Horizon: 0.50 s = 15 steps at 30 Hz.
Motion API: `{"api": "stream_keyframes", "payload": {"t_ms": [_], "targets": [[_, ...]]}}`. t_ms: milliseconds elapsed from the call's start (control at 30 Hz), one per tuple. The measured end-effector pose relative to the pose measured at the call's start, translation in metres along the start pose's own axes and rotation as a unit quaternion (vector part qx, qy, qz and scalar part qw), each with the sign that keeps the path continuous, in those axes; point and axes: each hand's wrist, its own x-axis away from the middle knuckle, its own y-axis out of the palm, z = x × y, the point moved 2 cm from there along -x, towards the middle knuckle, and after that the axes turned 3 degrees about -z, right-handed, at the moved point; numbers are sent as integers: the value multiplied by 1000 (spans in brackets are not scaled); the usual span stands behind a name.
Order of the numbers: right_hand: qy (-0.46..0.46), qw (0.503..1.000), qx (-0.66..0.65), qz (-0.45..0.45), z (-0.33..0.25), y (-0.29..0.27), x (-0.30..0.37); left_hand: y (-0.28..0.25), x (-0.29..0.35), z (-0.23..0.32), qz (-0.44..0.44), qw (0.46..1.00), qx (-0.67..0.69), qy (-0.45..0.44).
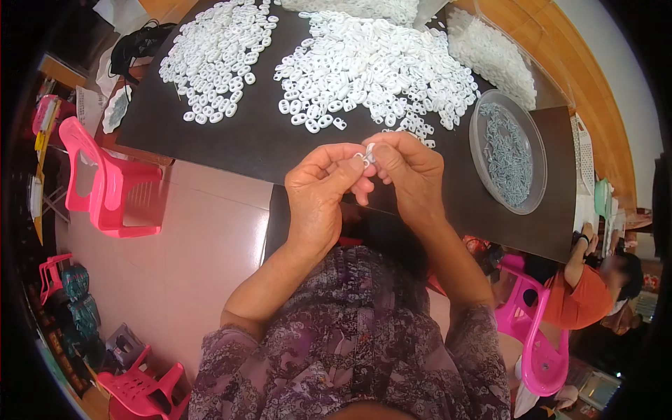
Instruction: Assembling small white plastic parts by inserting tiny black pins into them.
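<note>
Over the near edge of a dark table (238,145), my two hands meet in front of my body. My left hand (318,192) pinches a small white plastic piece (365,160) with holes between thumb and fingers. From the other side my right hand (413,171) is closed on white plastic at the same spot; whether it is one piece or two joined, I cannot tell. Just beyond my hands spreads a large heap of white oval two-hole pieces (378,66). To the left lies another pile of similar pieces (217,59).
A clear round tub (539,150) of small silvery screws (505,157) stands on the table's right. Clear bags of white pieces (490,56) lie behind. Pink chairs (105,175) stand at left; a magenta chair (544,357) and a person in orange (577,297) are at right.
</note>
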Motion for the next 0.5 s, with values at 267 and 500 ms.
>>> {"api": "stream_keyframes", "payload": {"t_ms": [267,500], "targets": [[12,999,41,-8,1,-11,-3,-6,0,-2,19,999,-28,3],[23,998,39,-31,-2,-10,-2,-5,3,-4,34,995,-92,18]]}}
